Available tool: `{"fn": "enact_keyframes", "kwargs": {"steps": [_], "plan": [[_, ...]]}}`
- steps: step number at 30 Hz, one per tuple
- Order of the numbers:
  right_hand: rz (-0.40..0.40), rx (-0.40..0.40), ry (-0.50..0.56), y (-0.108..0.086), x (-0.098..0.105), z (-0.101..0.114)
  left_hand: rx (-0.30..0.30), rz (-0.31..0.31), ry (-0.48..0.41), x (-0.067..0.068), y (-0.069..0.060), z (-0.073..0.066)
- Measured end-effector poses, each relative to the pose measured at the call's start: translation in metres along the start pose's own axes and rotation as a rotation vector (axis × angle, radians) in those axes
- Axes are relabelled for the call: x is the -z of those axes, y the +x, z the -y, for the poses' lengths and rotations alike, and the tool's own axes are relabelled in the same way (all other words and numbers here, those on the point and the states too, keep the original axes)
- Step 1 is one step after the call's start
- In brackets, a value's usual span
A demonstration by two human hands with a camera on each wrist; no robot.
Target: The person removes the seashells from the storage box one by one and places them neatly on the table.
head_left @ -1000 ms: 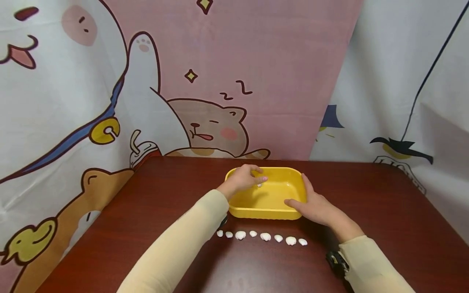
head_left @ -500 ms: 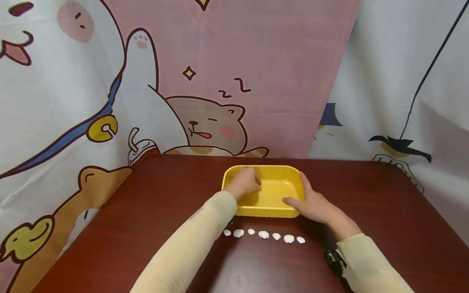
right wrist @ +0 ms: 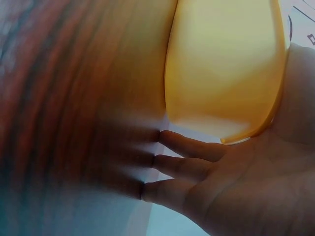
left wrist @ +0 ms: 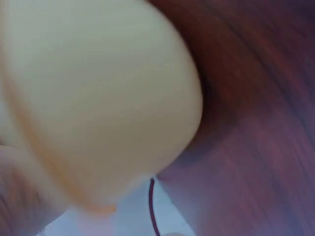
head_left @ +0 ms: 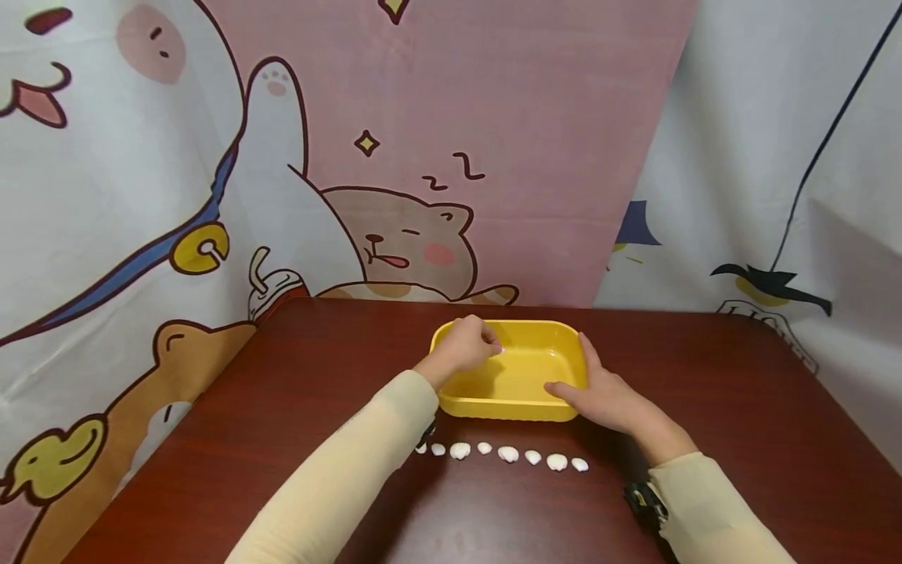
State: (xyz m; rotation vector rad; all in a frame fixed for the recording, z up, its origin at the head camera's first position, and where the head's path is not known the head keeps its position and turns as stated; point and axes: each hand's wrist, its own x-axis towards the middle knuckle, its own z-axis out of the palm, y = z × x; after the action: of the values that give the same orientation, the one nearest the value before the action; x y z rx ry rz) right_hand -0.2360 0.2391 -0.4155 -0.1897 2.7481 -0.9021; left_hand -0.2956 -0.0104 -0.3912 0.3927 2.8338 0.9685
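A yellow plastic box (head_left: 514, 409) stands on the table in the head view. My left hand (head_left: 465, 345) is over its left part, fingertips drawn together, pinching a small white shell (head_left: 501, 351) that is mostly hidden by them. On the box's right end, my right hand (head_left: 609, 399) holds the wall, thumb over the rim and fingers along the outside. The right wrist view shows those fingers (right wrist: 192, 168) beside the box (right wrist: 221, 64). Several white seashells (head_left: 508, 453) lie in a row before the box. The left wrist view is filled mostly by a pale, blurred surface.
The dark red-brown wooden table (head_left: 338, 345) reaches back to a cartoon-printed cloth (head_left: 550, 157). The left sleeve (head_left: 345, 470) covers the table near the row's left end. A black wrist device (head_left: 644, 501) sits on the right forearm.
My left hand went down into the box, fingers closing together, and has since risen slightly with the shell. The right hand has stayed on the box.
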Motion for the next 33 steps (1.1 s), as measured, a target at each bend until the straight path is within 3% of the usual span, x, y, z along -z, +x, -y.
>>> {"fn": "enact_keyframes", "kwargs": {"steps": [4,9,13,16,19,22,28,33], "plan": [[-0.004,-0.001,0.009,0.0,-0.002,-0.001,-0.03,0.016,-0.195,0.026,-0.028,0.01],[0.003,0.0,0.031,-0.002,-0.011,0.0,0.04,0.044,-0.372,0.055,-0.087,0.042],[-0.006,0.022,0.031,0.0,-0.012,0.007,0.142,0.079,-0.373,0.068,-0.135,0.075],[-0.01,0.029,0.026,0.002,-0.009,0.01,0.2,0.134,-0.364,0.065,-0.16,0.099],[-0.006,0.02,0.027,0.003,-0.008,0.009,0.245,0.186,-0.368,0.056,-0.171,0.115],[-0.004,0.01,0.031,0.004,-0.01,0.006,0.263,0.202,-0.359,0.05,-0.173,0.119],[-0.01,0.011,0.031,0.004,-0.009,0.006,0.273,0.137,-0.309,0.043,-0.169,0.111],[0.0,0.007,0.039,0.005,-0.011,0.007,0.284,0.05,-0.181,0.038,-0.17,0.11]]}}
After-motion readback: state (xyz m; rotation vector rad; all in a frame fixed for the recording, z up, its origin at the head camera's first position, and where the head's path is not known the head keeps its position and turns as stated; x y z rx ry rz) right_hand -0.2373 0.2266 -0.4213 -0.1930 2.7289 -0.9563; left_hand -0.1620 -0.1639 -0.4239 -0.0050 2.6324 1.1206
